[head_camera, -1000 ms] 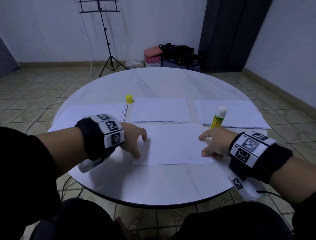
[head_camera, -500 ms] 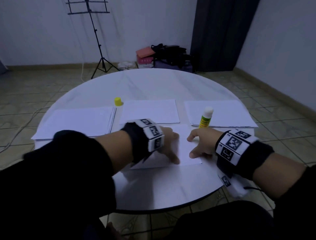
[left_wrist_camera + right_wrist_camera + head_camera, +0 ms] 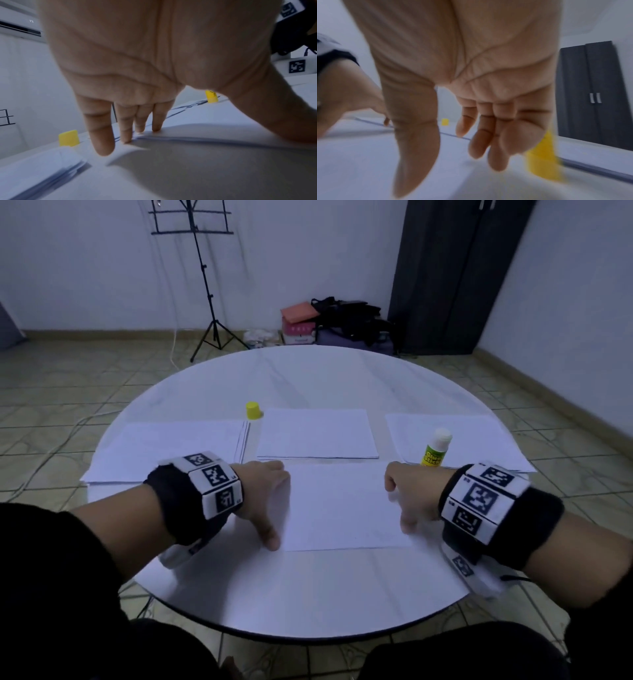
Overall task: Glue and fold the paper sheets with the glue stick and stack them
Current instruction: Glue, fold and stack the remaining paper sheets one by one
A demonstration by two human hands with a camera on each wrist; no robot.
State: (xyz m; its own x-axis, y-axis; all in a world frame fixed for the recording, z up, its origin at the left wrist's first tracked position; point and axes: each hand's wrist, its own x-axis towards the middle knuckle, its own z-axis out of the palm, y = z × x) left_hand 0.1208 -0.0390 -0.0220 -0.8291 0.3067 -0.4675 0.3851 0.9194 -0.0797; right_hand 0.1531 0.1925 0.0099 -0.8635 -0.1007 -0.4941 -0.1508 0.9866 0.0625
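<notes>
A white folded sheet (image 3: 342, 505) lies in front of me on the round white table (image 3: 308, 594). My left hand (image 3: 265, 498) rests on its left edge; in the left wrist view its straight fingers (image 3: 126, 129) press down on the layered edge of the sheet (image 3: 205, 135). My right hand (image 3: 406, 501) is at the sheet's right edge, fingers (image 3: 488, 142) loosely hanging just over the paper (image 3: 359, 155) and holding nothing. The yellow glue stick (image 3: 436, 448) stands uncapped behind my right hand, blurred in the right wrist view (image 3: 542, 162). Its yellow cap (image 3: 253, 410) stands farther back on the left.
Three paper piles lie across the table's middle: a thick left pile (image 3: 164, 450), a centre pile (image 3: 317, 433) and a right pile (image 3: 455, 440). A music stand (image 3: 205, 285), bags (image 3: 349, 320) and a dark cabinet (image 3: 452, 275) are beyond the table.
My left hand slid rightward across the sheet half a second ago and is now back at its left edge. My right hand has stayed at the right edge.
</notes>
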